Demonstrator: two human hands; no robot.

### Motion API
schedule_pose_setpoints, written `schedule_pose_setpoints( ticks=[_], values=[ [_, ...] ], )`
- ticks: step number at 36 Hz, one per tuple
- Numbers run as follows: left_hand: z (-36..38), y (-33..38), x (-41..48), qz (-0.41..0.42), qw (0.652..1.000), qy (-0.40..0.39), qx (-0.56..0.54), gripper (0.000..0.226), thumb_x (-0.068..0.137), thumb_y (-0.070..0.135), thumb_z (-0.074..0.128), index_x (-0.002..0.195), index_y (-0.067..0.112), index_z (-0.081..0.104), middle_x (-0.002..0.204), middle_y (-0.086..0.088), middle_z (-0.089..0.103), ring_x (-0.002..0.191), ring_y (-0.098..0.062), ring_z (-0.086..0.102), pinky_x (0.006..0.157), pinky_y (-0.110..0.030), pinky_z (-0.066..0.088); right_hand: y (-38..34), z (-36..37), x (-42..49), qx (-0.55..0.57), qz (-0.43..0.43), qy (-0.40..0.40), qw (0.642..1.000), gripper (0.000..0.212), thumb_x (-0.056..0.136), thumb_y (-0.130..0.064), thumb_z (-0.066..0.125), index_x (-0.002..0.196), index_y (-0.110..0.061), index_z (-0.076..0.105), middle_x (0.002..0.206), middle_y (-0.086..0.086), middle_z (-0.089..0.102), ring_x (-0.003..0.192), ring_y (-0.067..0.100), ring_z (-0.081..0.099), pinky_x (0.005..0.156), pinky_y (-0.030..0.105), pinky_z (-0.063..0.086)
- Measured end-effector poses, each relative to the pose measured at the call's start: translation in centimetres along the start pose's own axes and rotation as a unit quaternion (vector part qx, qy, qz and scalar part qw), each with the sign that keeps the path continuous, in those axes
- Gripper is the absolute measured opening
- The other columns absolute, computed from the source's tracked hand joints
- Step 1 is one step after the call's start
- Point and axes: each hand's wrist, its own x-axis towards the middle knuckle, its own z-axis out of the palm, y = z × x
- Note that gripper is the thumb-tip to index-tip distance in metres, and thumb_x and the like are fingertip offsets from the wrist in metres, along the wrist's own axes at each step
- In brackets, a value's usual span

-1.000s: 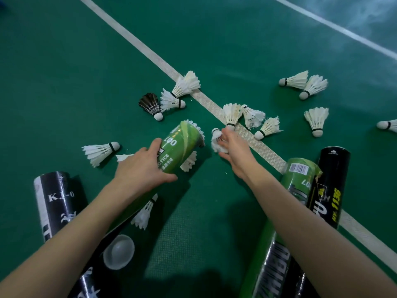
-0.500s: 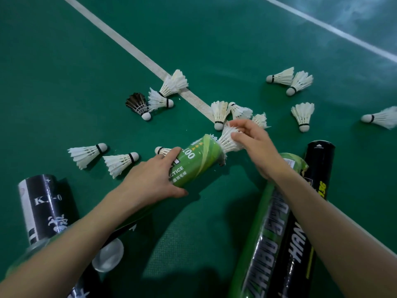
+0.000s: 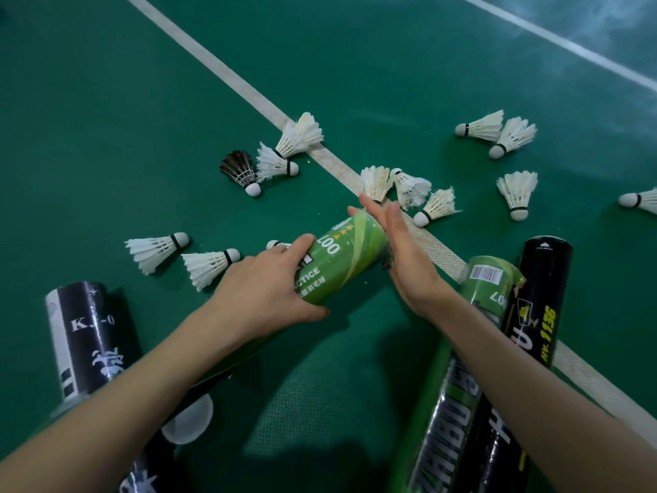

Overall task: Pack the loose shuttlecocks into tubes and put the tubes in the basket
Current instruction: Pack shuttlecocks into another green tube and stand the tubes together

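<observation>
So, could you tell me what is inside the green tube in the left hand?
The right hand lies flat over the mouth of the green tube, which the left hand grips, so whatever is inside is hidden.

The right hand [image 3: 405, 257] lies flat over the mouth of the green tube [image 3: 341, 257], so its contents cannot be seen. The left hand [image 3: 263, 290] and its forearm hide the tube's lower length. At the tube's 9 o'clock, the half-hidden shuttlecock [image 3: 274, 244] shows only its cork. At the frame's 3 o'clock, the edge shuttlecock [image 3: 638, 200] loses its feathers to the border. The black tube [image 3: 92, 336] at 7 o'clock and the paired tubes [image 3: 533, 314] at 5 o'clock run under the forearms and off the bottom edge.
</observation>
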Motion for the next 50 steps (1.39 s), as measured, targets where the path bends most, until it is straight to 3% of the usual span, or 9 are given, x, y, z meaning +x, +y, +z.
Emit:
schedule_pose_setpoints(
  ticks=[6,11,17,24,30,34,39,47,50],
  values=[
    [0.1,-1.9,0.2,-0.051,0.998,-0.024,0.002,0.093,0.062,0.065,0.069,0.138,0.041,0.023,0.116,0.004,0.057,0.101,-0.023,0.056,0.077,-0.033,0.047,0.9,1.5,1.5,0.002,0.032,-0.005,0.999,0.074,0.081,-0.074,0.022,0.142,-0.036,0.038,0.147,-0.004,0.044,0.134,0.011,0.041,0.118,0.041,0.024],
    [-0.4,-4.3,0.7,-0.122,0.992,-0.009,0.004,0.098,0.066,0.067,0.067,0.143,0.036,0.015,0.122,-0.001,0.055,0.101,-0.025,0.056,0.079,-0.034,0.048,2.1,3.0,3.4,-0.017,0.066,0.109,0.992,0.05,0.101,-0.05,0.021,0.132,-0.023,0.05,0.132,0.003,0.053,0.123,0.017,0.049,0.11,0.043,0.035],
    [-1.0,-6.8,0.6,-0.18,0.983,-0.01,-0.009,0.096,0.066,0.068,0.068,0.14,0.03,0.022,0.106,-0.001,0.055,0.085,-0.023,0.052,0.075,-0.035,0.05,5.4,5.0,4.6,-0.275,0.043,0.045,0.959,0.047,0.095,-0.03,0.055,0.139,-0.025,0.041,0.137,0.006,0.04,0.128,0.018,0.038,0.101,0.028,0.032],
    [0.0,-7.6,0.4,-0.191,0.981,-0.036,0.023,0.097,0.066,0.07,0.066,0.141,0.03,0.02,0.113,0.0,0.057,0.084,-0.02,0.05,0.069,-0.031,0.047,7.1,8.1,5.4,-0.486,0.001,0.033,0.873,0.063,0.09,-0.038,0.059,0.143,-0.017,0.032,0.137,0.007,0.042,0.126,0.027,0.039,0.101,0.041,0.033],
    [-0.1,-8.0,0.4,-0.194,0.981,-0.026,0.007,0.096,0.067,0.069,0.067,0.14,0.029,0.02,0.116,-0.002,0.058,0.084,-0.022,0.051,0.072,-0.032,0.048,6.5,6.9,5.4,-0.422,0.0,0.082,0.903,0.019,0.098,-0.022,0.047,0.11,-0.016,0.06,0.102,0.004,0.063,0.091,0.024,0.057,0.075,0.037,0.048],
    [-0.1,-7.8,0.2,-0.176,0.983,-0.056,0.001,0.102,0.067,0.07,0.067,0.144,0.03,0.014,0.125,-0.002,0.054,0.098,-0.024,0.056,0.078,-0.034,0.05,5.6,3.5,4.6,-0.402,0.009,0.149,0.903,0.021,0.099,-0.022,0.046,0.115,-0.02,0.059,0.1,0.002,0.065,0.086,0.022,0.06,0.076,0.038,0.051],
    [0.2,-6.8,0.1,-0.14,0.985,-0.095,-0.03,0.106,0.064,0.069,0.07,0.146,0.035,0.012,0.13,0.0,0.052,0.106,-0.023,0.054,0.09,-0.036,0.048,4.0,-1.7,3.7,-0.279,0.022,0.236,0.931,0.021,0.1,-0.016,0.045,0.114,-0.023,0.059,0.098,-0.002,0.062,0.068,0.007,0.052,0.053,0.018,0.041],
    [-0.4,-3.2,0.3,-0.071,0.992,-0.092,-0.047,0.099,0.062,0.063,0.074,0.141,0.039,0.019,0.119,0.0,0.056,0.096,-0.02,0.052,0.085,-0.033,0.047,0.8,-5.0,2.6,-0.034,0.057,0.256,0.964,0.018,0.097,-0.009,0.05,0.096,-0.022,0.062,0.102,0.0,0.062,0.096,0.02,0.059,0.088,0.04,0.053],
    [-0.5,-2.1,0.3,-0.046,0.994,-0.088,-0.047,0.098,0.062,0.064,0.074,0.141,0.041,0.019,0.114,0.002,0.055,0.093,-0.019,0.049,0.084,-0.032,0.047,0.0,-4.5,2.2,-0.022,0.047,0.216,0.975,0.022,0.097,-0.007,0.049,0.092,-0.022,0.064,0.108,0.006,0.065,0.099,0.021,0.061,0.079,0.03,0.056]
  ],
)
